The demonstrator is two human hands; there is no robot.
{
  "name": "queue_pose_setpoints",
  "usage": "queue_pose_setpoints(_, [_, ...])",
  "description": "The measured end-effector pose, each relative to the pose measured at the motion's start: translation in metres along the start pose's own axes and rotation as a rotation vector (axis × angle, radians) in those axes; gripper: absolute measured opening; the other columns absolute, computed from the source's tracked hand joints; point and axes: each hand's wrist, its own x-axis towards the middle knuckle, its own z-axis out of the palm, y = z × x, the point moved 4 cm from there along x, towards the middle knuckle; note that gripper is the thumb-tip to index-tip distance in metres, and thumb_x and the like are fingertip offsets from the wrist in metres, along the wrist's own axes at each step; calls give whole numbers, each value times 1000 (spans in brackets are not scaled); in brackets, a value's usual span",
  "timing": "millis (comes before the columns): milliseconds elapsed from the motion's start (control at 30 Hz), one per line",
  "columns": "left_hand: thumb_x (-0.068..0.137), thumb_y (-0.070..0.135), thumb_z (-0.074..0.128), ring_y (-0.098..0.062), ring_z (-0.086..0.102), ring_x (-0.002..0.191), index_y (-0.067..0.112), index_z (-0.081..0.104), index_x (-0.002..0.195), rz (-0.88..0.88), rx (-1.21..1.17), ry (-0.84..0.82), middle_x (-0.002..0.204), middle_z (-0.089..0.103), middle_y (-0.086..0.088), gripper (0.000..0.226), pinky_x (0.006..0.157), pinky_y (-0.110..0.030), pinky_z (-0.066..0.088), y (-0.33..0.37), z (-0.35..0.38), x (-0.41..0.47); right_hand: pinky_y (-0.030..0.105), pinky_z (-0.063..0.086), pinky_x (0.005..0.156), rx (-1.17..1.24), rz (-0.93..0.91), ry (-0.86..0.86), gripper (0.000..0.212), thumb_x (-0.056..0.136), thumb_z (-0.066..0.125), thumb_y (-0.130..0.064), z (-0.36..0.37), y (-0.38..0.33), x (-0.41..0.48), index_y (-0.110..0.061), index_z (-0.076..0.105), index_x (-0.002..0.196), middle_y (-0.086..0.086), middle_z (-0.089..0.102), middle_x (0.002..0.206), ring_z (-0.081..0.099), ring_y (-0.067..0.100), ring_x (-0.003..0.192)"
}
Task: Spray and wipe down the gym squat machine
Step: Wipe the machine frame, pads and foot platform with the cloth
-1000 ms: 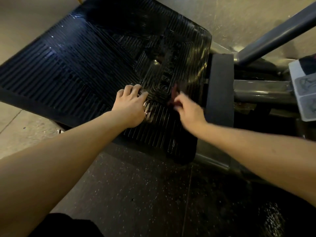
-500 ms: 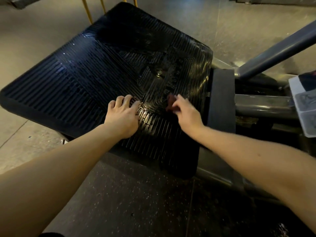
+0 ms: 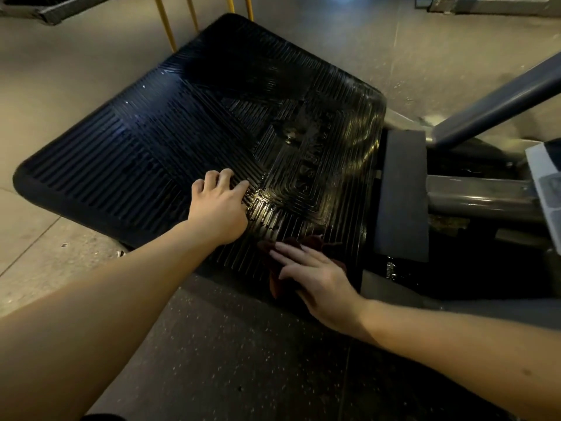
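The squat machine's black ribbed foot plate [image 3: 170, 141] fills the middle of the view, wet and shiny around the raised lettering. My left hand [image 3: 218, 205] rests on the plate near its centre, fingers bent against the ribs. My right hand [image 3: 315, 278] lies flat with straight fingers on a dark red-brown cloth [image 3: 315, 243], pressing it onto the plate's near right corner. Most of the cloth is hidden under that hand.
A grey pad [image 3: 400, 192] and grey steel frame tubes [image 3: 485, 98] join the plate on the right. A white instruction label [image 3: 546, 177] sits at the right edge. Yellow bars [image 3: 165, 22] stand behind the plate. Speckled dark floor lies below, pale floor to the left.
My right hand has drawn the cloth from beside the lettering down toward the plate's near edge. The left hand stays on the plate; the view has shifted so more of the far floor shows.
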Motion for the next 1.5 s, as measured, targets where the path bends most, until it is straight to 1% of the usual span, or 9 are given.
queue_pose_setpoints(200, [106, 43, 39, -33, 7, 151, 32, 22, 161, 14, 24, -29, 166, 12, -6, 58, 122, -52, 11, -3, 2, 0, 54, 33, 120, -86, 236, 130, 31, 95, 63, -9, -14, 55, 56, -13, 70, 124, 14, 54, 146, 50, 37, 137])
queue_pose_setpoints(300, [107, 44, 36, -33, 6, 151, 32, 20, 162, 16, 32, -36, 167, 11, -6, 59, 122, -52, 11, -5, 3, 0, 60, 37, 115, -56, 319, 179, 36, 92, 67, -4, -12, 52, 56, -18, 70, 125, -3, 53, 123, 55, 26, 126])
queue_pose_setpoints(467, [106, 41, 38, -34, 6, 151, 30, 21, 162, 21, 23, -35, 167, 11, -8, 60, 123, -53, 9, -6, 5, -2, 53, 54, 97, 119, 105, -3, 18, 84, 77, -12, 27, -27, 1, -14, 73, 101, 4, 68, 102, 65, 16, 99])
queue_pose_setpoints(633, [107, 43, 37, -34, 6, 151, 31, 20, 162, 25, 24, -28, 167, 11, -7, 59, 123, -53, 10, -7, 5, -2, 36, 42, 102, 154, -130, -294, 30, 90, 70, -9, 15, -41, -13, -18, 69, 119, -3, 67, 128, 55, 19, 121])
queue_pose_setpoints(767, [105, 44, 40, -34, 8, 150, 32, 22, 161, 41, 16, -20, 166, 14, -7, 60, 122, -52, 11, -7, 4, -1, 36, 45, 107, 29, 133, 192, 29, 85, 58, 7, -33, 4, 38, -7, 73, 106, 16, 64, 111, 62, 16, 111])
queue_pose_setpoints(933, [102, 43, 47, -34, 7, 151, 30, 27, 160, 35, -3, -4, 166, 13, -8, 62, 123, -52, 8, -8, 1, -1, 46, 38, 112, 57, 589, 335, 27, 92, 69, -4, -39, 82, 91, -17, 71, 116, 0, 53, 119, 41, 18, 117])
queue_pose_setpoints(1267, [101, 61, 41, -30, 0, 152, 41, 21, 160, -62, -41, -29, 168, 8, -4, 66, 122, -53, 1, -21, 0, 21, 23, 36, 106, 91, 64, 42, 31, 94, 57, -22, 0, 31, 57, -6, 71, 117, 15, 59, 123, 46, 23, 115])
queue_pose_setpoints(1367, [102, 60, 39, -29, -3, 152, 42, 18, 161, -53, -49, -44, 168, 5, -3, 65, 122, -53, -1, -21, 2, 21, 15, 30, 101, 52, 160, 175, 34, 91, 50, -24, -13, 75, 102, -5, 74, 105, 14, 61, 110, 44, 22, 106])
queue_pose_setpoints(1500, [103, 58, 38, -27, -6, 152, 43, 17, 161, -53, -68, -40, 169, 2, -2, 64, 122, -53, -4, -21, 4, 20, 41, 40, 104, -60, 463, 373, 15, 95, 64, -14, -43, 145, 169, -13, 71, 107, 6, 58, 114, 44, 23, 112])
